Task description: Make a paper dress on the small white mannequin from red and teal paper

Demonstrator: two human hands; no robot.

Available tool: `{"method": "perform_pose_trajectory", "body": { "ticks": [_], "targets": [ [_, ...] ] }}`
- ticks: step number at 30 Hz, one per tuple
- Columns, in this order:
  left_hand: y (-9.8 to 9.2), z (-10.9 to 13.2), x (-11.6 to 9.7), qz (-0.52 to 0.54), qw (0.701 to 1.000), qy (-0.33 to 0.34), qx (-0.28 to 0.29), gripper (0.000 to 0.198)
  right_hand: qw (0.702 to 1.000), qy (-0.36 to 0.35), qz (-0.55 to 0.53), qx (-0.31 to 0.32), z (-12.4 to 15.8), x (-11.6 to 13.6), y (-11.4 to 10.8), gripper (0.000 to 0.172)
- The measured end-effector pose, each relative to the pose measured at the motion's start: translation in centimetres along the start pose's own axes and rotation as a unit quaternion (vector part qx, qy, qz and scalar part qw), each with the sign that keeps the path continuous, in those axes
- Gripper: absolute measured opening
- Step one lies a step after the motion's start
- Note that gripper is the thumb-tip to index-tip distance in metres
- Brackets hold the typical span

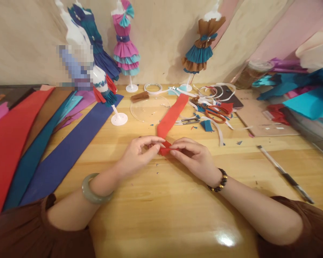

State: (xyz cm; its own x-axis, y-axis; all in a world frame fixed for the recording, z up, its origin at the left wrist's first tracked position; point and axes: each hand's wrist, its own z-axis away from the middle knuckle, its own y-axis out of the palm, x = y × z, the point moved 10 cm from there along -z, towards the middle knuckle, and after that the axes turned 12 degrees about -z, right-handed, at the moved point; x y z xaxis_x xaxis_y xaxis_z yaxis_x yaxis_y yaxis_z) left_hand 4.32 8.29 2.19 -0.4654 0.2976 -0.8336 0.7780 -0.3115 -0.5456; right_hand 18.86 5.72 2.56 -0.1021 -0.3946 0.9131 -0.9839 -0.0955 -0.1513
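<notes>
From where I stand, the work sits at the near end of a long, flat red strip of crepe-like paper or cloth (pixel 173 114), which slants across the pale wooden table (pixel 161 218) from the far middle towards the person. The left hand (pixel 140 152) pinches the small folded red bunch (pixel 165 148) at that end between thumb and fingertips, and the right hand (pixel 197 157) grips its other side just as narrowly, the two sets of fingertips close together. Whether bunch and strip are one piece I can't quite tell; they meet, or overlap, just beyond the fingers. By my reckoning this is early shaping: a little is folded, while the far length lies flat and unpleated, and nothing fastens the bunch that I can see. Orange-handled scissors (pixel 216 114) and small metal snips (pixel 188 121) lie to the far right, untouched. Along the back, a pink-and-aqua ruffled dress (pixel 126 50), a dark blue-and-teal dress (pixel 97 39) and a brown-and-teal tiered dress (pixel 200 52) look finished on their stands. Nearer, at the left, a white dress form (pixel 79 34) carries red and teal ruffles (pixel 109 96) low down, its upper part largely bare, so I'd call that one incomplete.
</notes>
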Motion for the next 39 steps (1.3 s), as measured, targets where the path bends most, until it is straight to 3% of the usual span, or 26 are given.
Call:
{"method": "perform_pose_trajectory", "body": {
  "ticks": [4,9,13,18,22,32,39],
  "targets": [
    [0.4,-0.1,-0.3,-0.028,0.999,0.023,0.003,0.025,0.998,0.043,-0.044,-0.025,0.0,-1.0,-0.6,0.019],
    [0.9,-0.2,0.2,-0.003,1.0,0.006,0.001,0.011,0.991,0.105,-0.079,-0.002,0.5,-2.5,0.1,0.025],
    [1.5,0.0,0.7,0.031,0.999,-0.02,0.023,0.015,1.0,0.016,-0.003,0.002,0.5,-0.4,0.2,0.026],
    [1.7,0.3,0.2,-0.004,1.0,0.009,0.012,0.015,0.99,-0.1,0.091,0.048,0.8,2.1,1.4,0.033],
    [1.4,0.4,-0.2,-0.042,0.999,0.033,-0.01,0.014,0.988,-0.102,0.112,0.035,0.8,2.2,1.2,0.019],
    [1.4,0.4,0.1,-0.026,0.999,0.037,-0.01,0.016,0.99,-0.109,0.089,0.026,0.8,2.1,1.0,0.018],
    [1.2,0.2,0.6,0.02,1.0,0.005,-0.009,0.017,0.988,-0.108,0.102,0.029,0.8,2.1,0.9,0.018]
  ]
}}
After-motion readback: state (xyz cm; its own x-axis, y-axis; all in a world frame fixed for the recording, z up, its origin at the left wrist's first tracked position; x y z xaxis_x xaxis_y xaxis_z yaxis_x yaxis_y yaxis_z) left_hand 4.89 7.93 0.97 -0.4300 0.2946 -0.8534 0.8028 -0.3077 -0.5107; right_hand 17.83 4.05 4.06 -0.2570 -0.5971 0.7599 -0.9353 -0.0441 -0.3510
